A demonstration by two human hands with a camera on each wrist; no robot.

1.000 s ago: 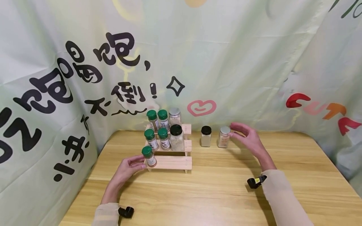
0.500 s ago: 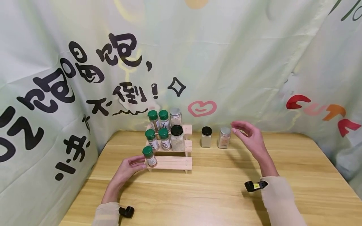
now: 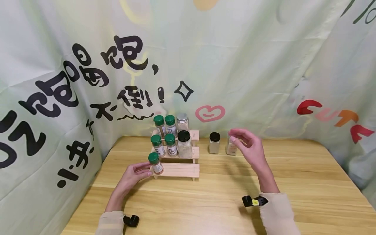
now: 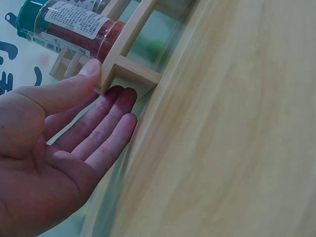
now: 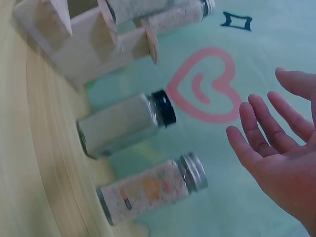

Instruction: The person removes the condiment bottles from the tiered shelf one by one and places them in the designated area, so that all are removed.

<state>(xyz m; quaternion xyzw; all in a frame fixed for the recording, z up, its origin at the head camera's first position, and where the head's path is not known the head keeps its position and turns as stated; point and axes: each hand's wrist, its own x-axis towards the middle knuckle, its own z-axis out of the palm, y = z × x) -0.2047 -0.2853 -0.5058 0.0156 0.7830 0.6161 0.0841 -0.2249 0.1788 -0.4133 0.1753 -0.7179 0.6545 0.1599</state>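
My left hand (image 3: 135, 173) is at the left end of a stepped wooden rack (image 3: 182, 170). In the left wrist view its thumb touches the lowest shelf's end, with relaxed fingers extending past the corner. Just above the thumb stands a green-capped spice jar (image 4: 81, 29) of red powder. My right hand (image 3: 249, 147), fingers loosely bent and apart, overlaps a silver-lidded jar (image 3: 231, 149) in the head view. The right wrist view shows that hand (image 5: 284, 148) off the jar's lid (image 5: 194, 172), with nothing in it. Beside that jar stands a black-lidded square jar (image 3: 214, 143).
The upper shelves carry several green-capped jars (image 3: 159, 145), a large black-lidded jar (image 3: 184, 145) and a silver-lidded jar (image 3: 182, 122). Printed cloth (image 3: 249, 65) hangs behind the wooden table (image 3: 211, 205).
My right hand has drawn back from the silver-lidded jar's right side, then moved left so that it overlaps the jar in view. The jars and my left hand stay in place.
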